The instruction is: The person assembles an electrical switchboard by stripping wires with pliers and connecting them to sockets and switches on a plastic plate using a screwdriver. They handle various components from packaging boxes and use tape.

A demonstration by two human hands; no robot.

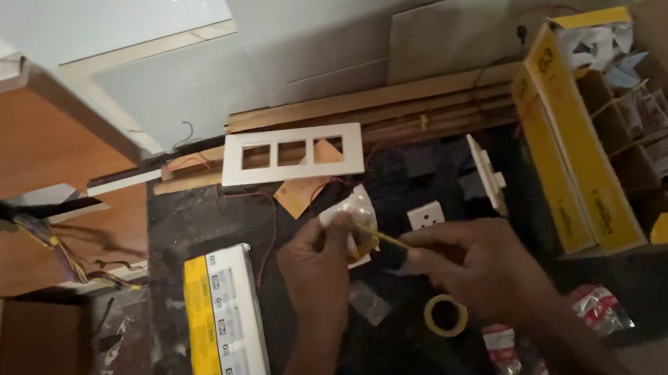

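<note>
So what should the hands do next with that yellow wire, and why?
Probably ease the yellow wire a bit further out with the right hand, while the left hand steadies the small white part. The wire spans both hands and already looks taut.

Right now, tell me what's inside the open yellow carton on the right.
The yellow carton has cardboard dividers holding small white and printed packets. The lower cells are dark, so their contents can't be seen.

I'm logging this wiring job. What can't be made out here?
- Head view: the tool tip in the right hand is blurred by motion.
- The white part held by the left hand is half covered by its fingers.
- The yellow box contents are too small to tell.
</note>
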